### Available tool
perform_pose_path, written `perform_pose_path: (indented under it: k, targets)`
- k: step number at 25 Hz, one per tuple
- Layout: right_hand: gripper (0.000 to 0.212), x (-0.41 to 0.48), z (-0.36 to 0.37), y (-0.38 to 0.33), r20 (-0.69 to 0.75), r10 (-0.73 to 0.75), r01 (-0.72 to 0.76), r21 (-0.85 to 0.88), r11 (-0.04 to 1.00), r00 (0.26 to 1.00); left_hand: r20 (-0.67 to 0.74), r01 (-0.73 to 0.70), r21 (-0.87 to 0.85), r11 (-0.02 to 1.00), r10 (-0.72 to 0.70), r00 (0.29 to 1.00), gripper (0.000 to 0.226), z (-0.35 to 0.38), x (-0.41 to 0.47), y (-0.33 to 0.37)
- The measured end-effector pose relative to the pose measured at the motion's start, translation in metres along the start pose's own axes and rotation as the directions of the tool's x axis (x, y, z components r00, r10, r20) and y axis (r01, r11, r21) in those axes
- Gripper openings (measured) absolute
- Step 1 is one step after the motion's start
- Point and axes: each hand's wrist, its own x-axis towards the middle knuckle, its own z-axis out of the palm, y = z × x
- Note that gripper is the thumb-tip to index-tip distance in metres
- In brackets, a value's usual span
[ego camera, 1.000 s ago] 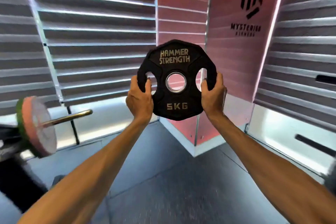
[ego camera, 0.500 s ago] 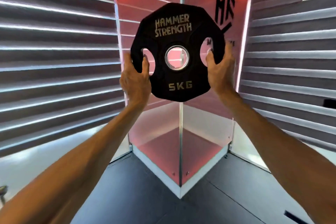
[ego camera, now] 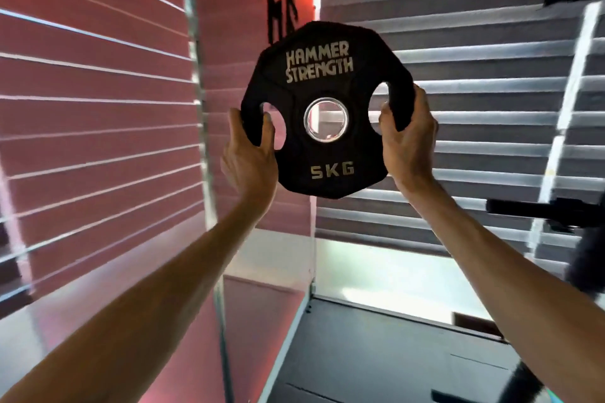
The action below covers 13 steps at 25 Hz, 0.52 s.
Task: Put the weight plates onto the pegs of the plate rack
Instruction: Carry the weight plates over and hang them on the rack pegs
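Grips weight plate (ego camera: 322,91) by its side cutouts, left hand (ego camera: 250,154) at left edge, right hand (ego camera: 407,141) at right. Holds it upright in mid-air before slatted wall (ego camera: 458,42); dark bar (ego camera: 530,208) at right, well apart.

Red-lit slatted wall (ego camera: 98,114) filled 9 o'clock. Red panel (ego camera: 229,26) with black logo (ego camera: 282,15) stood at 12. Grey slatted wall (ego camera: 474,42) spanned 1 to 3. Glossy white skirting (ego camera: 393,275) ran below; dark floor (ego camera: 376,363) lay at 5.
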Motion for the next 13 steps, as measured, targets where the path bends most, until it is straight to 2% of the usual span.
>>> perform_pose_path:
  k: [4,7,11,13]
  targets:
    - [0.039,0.02,0.001,0.081,-0.057,-0.047,0.036,-0.179,0.983,0.997,0.118,0.088,-0.121,0.989,-0.073,0.99,0.039,0.115,-0.02,-0.042]
    - [0.036,0.033,-0.009,0.144,-0.102,-0.095,0.058,-0.318,0.946,0.99,0.229,0.123,-0.225,0.967,-0.07,0.971,0.04,0.207,-0.045,-0.063]
    - [0.032,0.057,-0.027,0.216,-0.139,-0.083,0.004,-0.491,0.871,0.987,0.327,0.186,-0.332,0.925,-0.072,0.942,0.038,0.318,-0.077,-0.067]
    - [0.035,0.068,-0.038,0.245,-0.15,-0.08,-0.021,-0.572,0.82,0.986,0.404,0.241,-0.326,0.914,-0.096,0.91,0.039,0.366,-0.092,-0.064]
